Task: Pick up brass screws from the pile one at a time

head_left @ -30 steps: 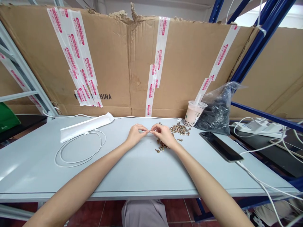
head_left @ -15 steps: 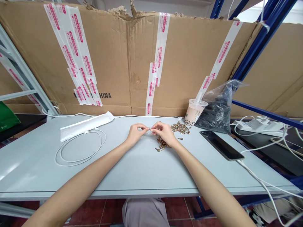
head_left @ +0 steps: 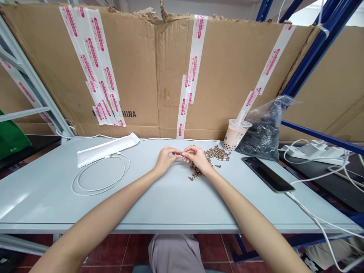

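Observation:
My left hand (head_left: pixel 166 159) and my right hand (head_left: pixel 197 158) meet above the pale grey table (head_left: pixel 176 204), fingertips together. A tiny metal screw (head_left: pixel 182 154) seems pinched between them, mostly hidden by my fingers. Just beyond and under my right hand lies a scattered heap of brass-coloured screws (head_left: pixel 217 153), with a smaller cluster (head_left: pixel 195 171) near my right wrist. A few loose ones sit apart from the heap.
A plastic cup of milk tea (head_left: pixel 235 134) and a bag of dark parts (head_left: pixel 263 131) stand at the back right. A black tablet (head_left: pixel 267 174) lies on a charging cable. A white cable (head_left: pixel 99 176) and paper sleeve (head_left: pixel 107 150) lie left. Taped cardboard (head_left: pixel 148 76) lines the back.
The whole view has shifted slightly. My fingertips have stayed together near the screw heap, with only small movements of both hands.

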Tool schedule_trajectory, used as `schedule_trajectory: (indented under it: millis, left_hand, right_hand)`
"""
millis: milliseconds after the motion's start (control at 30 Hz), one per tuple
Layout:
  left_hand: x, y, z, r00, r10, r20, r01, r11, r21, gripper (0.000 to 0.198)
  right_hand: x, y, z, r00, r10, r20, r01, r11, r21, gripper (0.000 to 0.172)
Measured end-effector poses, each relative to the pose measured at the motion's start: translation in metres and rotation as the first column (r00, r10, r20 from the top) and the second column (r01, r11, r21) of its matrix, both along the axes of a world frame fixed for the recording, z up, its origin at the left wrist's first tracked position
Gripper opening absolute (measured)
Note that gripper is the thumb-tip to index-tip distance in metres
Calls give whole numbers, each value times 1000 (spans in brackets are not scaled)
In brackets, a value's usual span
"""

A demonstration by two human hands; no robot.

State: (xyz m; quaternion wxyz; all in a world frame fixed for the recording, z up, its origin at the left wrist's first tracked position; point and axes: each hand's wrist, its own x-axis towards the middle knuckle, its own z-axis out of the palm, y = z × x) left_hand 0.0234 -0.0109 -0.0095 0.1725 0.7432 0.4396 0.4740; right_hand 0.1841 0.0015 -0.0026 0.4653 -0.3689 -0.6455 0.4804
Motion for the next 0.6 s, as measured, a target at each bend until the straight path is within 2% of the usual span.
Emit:
schedule_trajectory:
  millis: [133, 200, 333, 433, 500, 600]
  left_hand:
    - [-4, 9, -1, 979, 7, -203, 16, 994, 110, 12]
    - [-6, 19, -1, 970, 28, -243, 3, 992, 124, 12]
    - [-12, 44, 2, 951, 51, -305, -2, 987, 160, 16]
    - [-14, 58, 3, 949, 146, -279, -101, 980, 171, 15]
    - [-14, 61, 1, 944, 205, -259, -165, 972, 167, 14]
    - [-15, 58, -4, 937, 204, -282, -162, 973, 168, 13]
  right_hand:
    - [-2, 11, -5, 1000, -4, -3, 4, 1000, -25, 29]
    - [-5, 20, -6, 1000, -22, -11, 21, 998, -55, 28]
    - [-16, 41, -4, 993, -77, 89, 77, 997, 3, 21]
    - [-25, 55, -3, 981, -166, 97, 158, 984, 82, 15]
    - [-30, 62, -5, 971, -213, 107, 202, 974, 101, 14]
    - [-33, 66, -11, 966, -197, 168, 171, 973, 154, 15]
